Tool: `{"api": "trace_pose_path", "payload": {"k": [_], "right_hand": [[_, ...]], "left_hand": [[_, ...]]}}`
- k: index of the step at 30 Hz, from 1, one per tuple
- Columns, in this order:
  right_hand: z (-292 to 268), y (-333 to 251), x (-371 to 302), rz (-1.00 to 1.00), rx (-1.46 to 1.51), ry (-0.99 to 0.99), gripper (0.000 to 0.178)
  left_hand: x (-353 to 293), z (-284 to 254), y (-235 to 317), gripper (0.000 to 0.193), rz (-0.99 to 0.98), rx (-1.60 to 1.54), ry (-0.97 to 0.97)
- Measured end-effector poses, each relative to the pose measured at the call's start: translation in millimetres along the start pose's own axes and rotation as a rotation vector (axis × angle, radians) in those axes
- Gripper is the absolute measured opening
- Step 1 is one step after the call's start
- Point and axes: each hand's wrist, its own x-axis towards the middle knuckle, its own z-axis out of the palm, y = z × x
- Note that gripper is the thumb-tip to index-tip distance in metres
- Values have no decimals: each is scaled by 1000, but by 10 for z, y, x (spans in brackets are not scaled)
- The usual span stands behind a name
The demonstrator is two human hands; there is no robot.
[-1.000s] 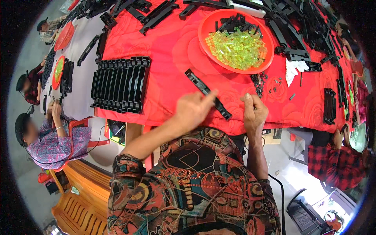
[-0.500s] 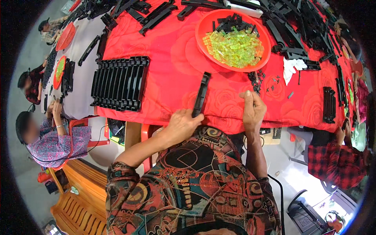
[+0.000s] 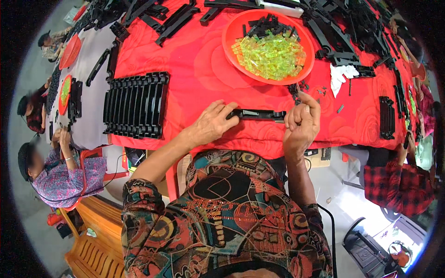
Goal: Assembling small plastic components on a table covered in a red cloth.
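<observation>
My left hand (image 3: pixel 208 124) grips the left end of a black plastic bar (image 3: pixel 259 114) with a long channel, lying level just above the red cloth or on it. At the bar's right end is my right hand (image 3: pixel 302 123), its fingers curled closed. Whatever they may pinch is hidden or too small to make out. Just beyond that hand lie tiny black parts (image 3: pixel 295 89). Farther back, a red bowl (image 3: pixel 227 45) holds yellow-green translucent pieces (image 3: pixel 269 58) and small black pieces (image 3: pixel 268 27).
Similar black bars (image 3: pixel 135 105) lie side by side at the left. Loose black mouldings (image 3: pixel 178 21) spread along the far side. A crumpled white cloth or glove (image 3: pixel 342 77) and another bar group (image 3: pixel 387 118) lie right. Co-workers sit at both sides, one in a checked sleeve (image 3: pixel 391 187).
The black bar has turned from near upright to level, left to right. My left hand has moved slightly forward, and the bar's free end now meets my right hand.
</observation>
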Motion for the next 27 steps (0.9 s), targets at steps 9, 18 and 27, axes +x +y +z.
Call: {"api": "trace_pose_path", "payload": {"k": [9, 18, 27], "right_hand": [[-69, 419, 123, 141, 178, 15, 41], [16, 586, 87, 150, 72, 8, 43], [-7, 623, 108, 172, 87, 0, 44]], "left_hand": [[243, 71, 212, 28, -57, -36, 141], [302, 243, 176, 30, -84, -40, 58], [319, 235, 196, 26, -99, -98, 44]]}}
